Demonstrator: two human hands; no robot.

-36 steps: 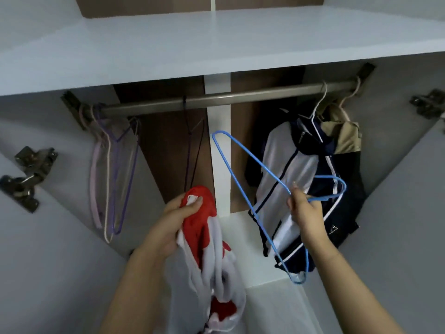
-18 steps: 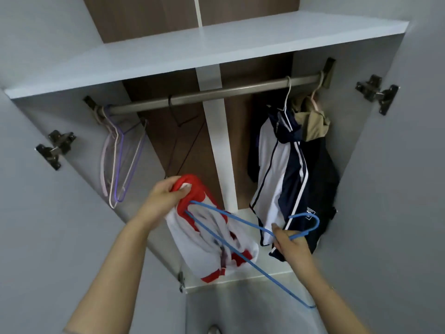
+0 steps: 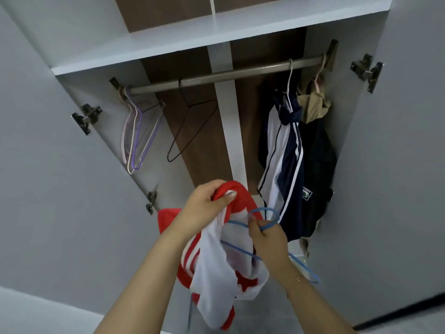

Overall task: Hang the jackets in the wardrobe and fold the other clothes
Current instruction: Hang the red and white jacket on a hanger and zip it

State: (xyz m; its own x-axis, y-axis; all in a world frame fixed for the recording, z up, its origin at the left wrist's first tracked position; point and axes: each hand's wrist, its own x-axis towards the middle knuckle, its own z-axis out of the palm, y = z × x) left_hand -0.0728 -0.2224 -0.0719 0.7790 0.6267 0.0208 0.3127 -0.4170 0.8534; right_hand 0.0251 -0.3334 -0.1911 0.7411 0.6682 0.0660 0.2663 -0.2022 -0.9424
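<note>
My left hand [image 3: 204, 208] grips the red collar of a red and white jacket [image 3: 224, 273], which hangs down in front of the open wardrobe. My right hand [image 3: 267, 235] holds a blue wire hanger [image 3: 303, 268] by its hook, and one arm of the hanger runs inside the jacket's neck opening. On the right end of the metal rail [image 3: 228, 74] hang a white and navy jacket [image 3: 284, 160] and a dark jacket with a tan hood [image 3: 315, 150].
Pale pink and purple hangers [image 3: 137, 136] hang bare at the rail's left end, with a dark wire hanger [image 3: 190, 128] beside them. A white shelf [image 3: 216, 32] lies above the rail. Grey wardrobe doors [image 3: 48, 165] stand open on both sides.
My right hand has brought the blue hanger down and left, and its arm now sits inside the jacket's neck. The view has pulled back from the wardrobe.
</note>
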